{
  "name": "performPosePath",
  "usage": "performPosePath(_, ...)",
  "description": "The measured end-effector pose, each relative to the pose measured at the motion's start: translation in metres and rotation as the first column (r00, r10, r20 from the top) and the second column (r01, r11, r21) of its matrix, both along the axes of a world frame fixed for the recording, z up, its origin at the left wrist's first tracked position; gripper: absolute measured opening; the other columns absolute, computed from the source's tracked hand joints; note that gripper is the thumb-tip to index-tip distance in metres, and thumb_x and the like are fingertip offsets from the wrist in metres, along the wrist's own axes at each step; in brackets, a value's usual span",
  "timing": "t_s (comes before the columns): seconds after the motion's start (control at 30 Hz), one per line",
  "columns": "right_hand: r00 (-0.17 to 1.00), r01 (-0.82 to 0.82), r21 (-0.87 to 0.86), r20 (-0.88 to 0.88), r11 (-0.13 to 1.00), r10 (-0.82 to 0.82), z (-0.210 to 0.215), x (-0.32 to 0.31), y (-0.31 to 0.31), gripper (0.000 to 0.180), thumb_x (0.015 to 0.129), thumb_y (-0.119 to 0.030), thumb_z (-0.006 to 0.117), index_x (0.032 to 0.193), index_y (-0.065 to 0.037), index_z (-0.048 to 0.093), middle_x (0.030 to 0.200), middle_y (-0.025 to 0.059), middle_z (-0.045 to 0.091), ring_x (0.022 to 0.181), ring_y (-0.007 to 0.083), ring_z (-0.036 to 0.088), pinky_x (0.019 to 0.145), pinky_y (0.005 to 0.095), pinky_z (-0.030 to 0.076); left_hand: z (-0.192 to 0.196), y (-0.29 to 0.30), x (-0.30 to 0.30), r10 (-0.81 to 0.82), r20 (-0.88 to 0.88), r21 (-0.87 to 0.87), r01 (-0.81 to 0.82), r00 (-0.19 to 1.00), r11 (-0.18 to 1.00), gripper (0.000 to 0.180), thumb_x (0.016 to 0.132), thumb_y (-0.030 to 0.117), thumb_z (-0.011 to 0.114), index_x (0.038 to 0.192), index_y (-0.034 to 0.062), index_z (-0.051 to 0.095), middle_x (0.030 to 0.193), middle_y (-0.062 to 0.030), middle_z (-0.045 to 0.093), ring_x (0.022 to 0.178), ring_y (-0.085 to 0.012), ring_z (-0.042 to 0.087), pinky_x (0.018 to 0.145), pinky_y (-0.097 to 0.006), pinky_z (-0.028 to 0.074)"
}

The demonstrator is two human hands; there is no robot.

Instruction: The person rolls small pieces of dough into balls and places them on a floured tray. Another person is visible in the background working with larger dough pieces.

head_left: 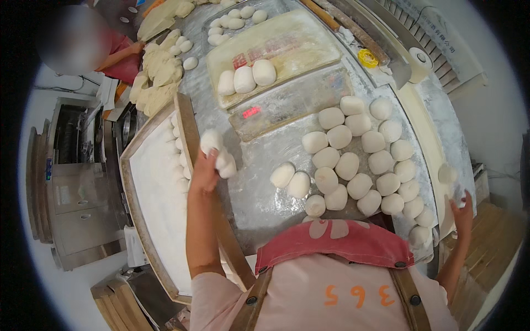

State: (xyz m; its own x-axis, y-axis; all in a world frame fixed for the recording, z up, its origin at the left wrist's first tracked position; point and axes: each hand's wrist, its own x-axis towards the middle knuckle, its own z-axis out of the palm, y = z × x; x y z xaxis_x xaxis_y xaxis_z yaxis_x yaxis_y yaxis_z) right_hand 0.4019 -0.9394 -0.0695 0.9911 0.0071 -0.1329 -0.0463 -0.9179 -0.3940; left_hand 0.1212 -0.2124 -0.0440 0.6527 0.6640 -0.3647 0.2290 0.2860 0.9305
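My left hand (205, 172) is closed around a few smooth white dough buns (216, 149), just beside the raised edge of a wooden tray (188, 129). At the far right my right hand (462, 212) has its fingers apart and nothing in it. The nearest thing to it is a single, slightly blurred dough bun (448, 174); whether that bun rests on the ledge I cannot tell. Many more dough buns (359, 186) lie in rows on the floured worktop (248, 204). A separate pair of buns (291, 180) sits between these rows and my left hand.
Three buns (244, 80) sit on a yellowish container lid (298, 41), with a clear lidded box (290, 105) in front. Beyond lie dough pieces (163, 71) near a co-worker's hand (136, 47). Rolling pins (359, 33), a yellow ring (367, 58) and a white canister (420, 63) stand far right.
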Motion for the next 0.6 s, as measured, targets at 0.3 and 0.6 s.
performPosePath(0.3, 0.962, -0.170, -0.142, 0.192, 0.975, 0.196, -0.009, -0.004, 0.051, 0.040, 0.085, -0.025, 0.075, 0.114, -0.001, 0.060, 0.096, 0.0177, 0.066, 0.086, 0.0329, 0.065, 0.077, 0.0387, 0.050, 0.121, 0.052, 0.209, -0.333, -0.164, 0.941, 0.249, 0.928, 0.230, 0.053, 0.088, 0.025, 0.073, 0.134, 0.0082, 0.052, 0.118, -0.0139, 0.061, 0.114, -0.0286, 0.057, 0.094, -0.040, 0.047)
performPosePath(0.6, 0.970, -0.165, -0.153, 0.153, 0.974, 0.188, 0.002, -0.009, 0.057, 0.025, 0.089, -0.020, 0.069, 0.091, 0.003, 0.059, 0.082, 0.0219, 0.061, 0.076, 0.0387, 0.060, 0.072, 0.0429, 0.048, 0.053, 0.092, 0.270, -0.235, -0.474, 0.868, 0.495, 0.849, 0.035, 0.063, 0.079, 0.027, 0.080, 0.135, 0.0126, 0.056, 0.118, -0.0200, 0.060, 0.112, -0.0387, 0.057, 0.096, -0.046, 0.048)
